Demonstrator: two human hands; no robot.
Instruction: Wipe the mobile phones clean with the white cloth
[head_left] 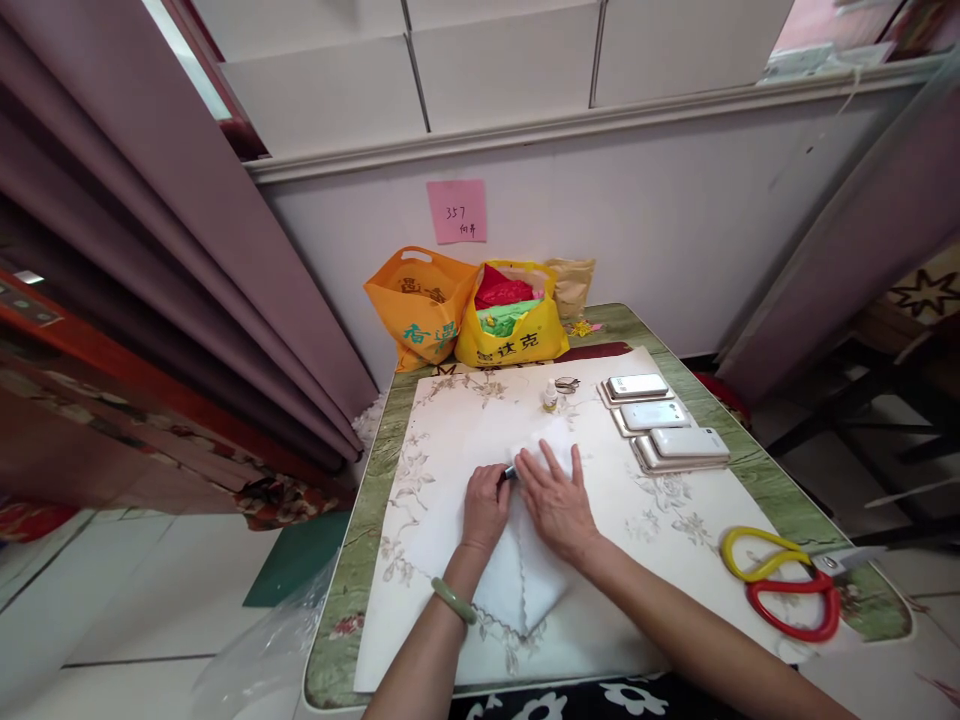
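My left hand is curled into a loose fist over a small dark thing at its fingertips, which I cannot make out. My right hand lies flat with fingers stretched out on a folded white cloth in the middle of the floral white table mat. A green bangle circles my left wrist. Both hands touch the cloth side by side.
Three white phones lie in a row at the right of the mat. A small bottle stands beyond the cloth. Yellow and red scissors lie at the right front. An orange bag and a yellow bag stand at the table's far edge.
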